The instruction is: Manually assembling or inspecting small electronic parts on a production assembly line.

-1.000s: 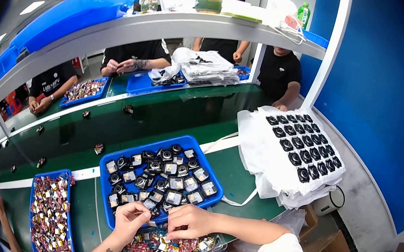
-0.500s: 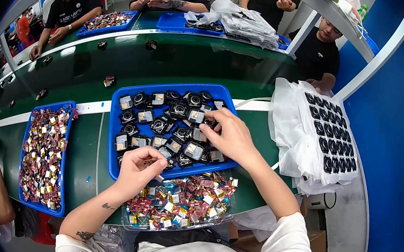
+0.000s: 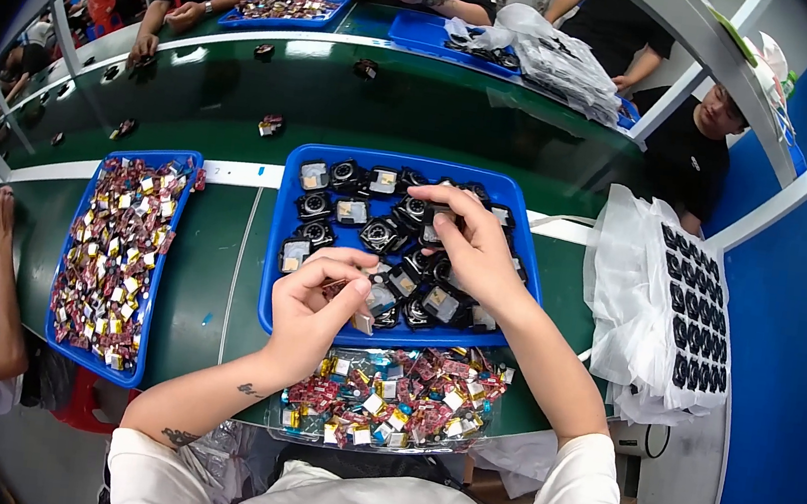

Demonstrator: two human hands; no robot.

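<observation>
My left hand [image 3: 307,313] is closed in a pinch around a small red circuit board with a pale, flat battery-like piece [image 3: 363,320] below the fingertips. It hovers at the front edge of a blue tray [image 3: 272,281]. My right hand [image 3: 483,262] is over the tray's right half, thumb and fingers closed around a black watch case [image 3: 434,228], partly hidden by the fingers. Several more black watch cases [image 3: 381,235] fill the tray, some showing round dark undersides, others pale inner parts. A clear tray [image 3: 385,401] of red boards with white and yellow parts is nearest me.
A blue tray [image 3: 153,322] heaped with similar boards stands left. At right, black cases [image 3: 689,307] sit in rows on white-sheeted trays [image 3: 608,307]. Boards lie on the green conveyor [image 3: 420,118]. Co-workers are opposite, and another person's hands [image 3: 3,213] are far left.
My view has swung left, so the scene sits further right. Relative to the tray, my right hand has moved left and lifted a watch case. The left hand keeps its board.
</observation>
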